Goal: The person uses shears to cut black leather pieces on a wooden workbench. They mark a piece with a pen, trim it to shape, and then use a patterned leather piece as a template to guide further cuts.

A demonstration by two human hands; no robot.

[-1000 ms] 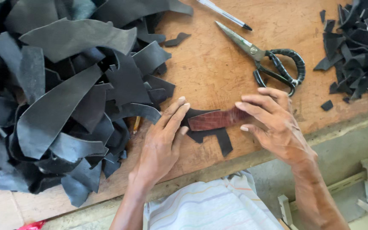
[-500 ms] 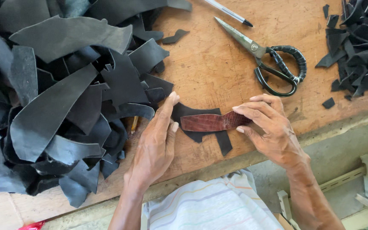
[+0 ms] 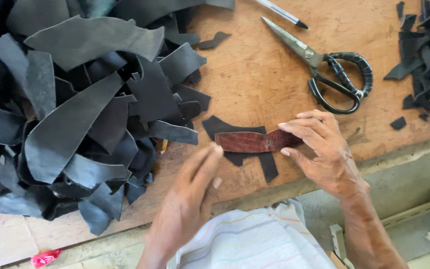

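Note:
A reddish-brown leather template, long and wavy, lies on top of a black leather piece on the wooden table. My right hand pinches the template's right end with its fingertips. My left hand is flat with fingers together, its fingertips just touching the template's left end, holding nothing.
A big heap of black leather pieces fills the left of the table. Black-handled scissors lie at the back right, a pen beyond them. Small black offcuts pile at the far right. The table's front edge runs just under my hands.
My left hand has slid back off the black piece toward me, now only touching the template's left end. My right hand keeps its hold on the template's right end.

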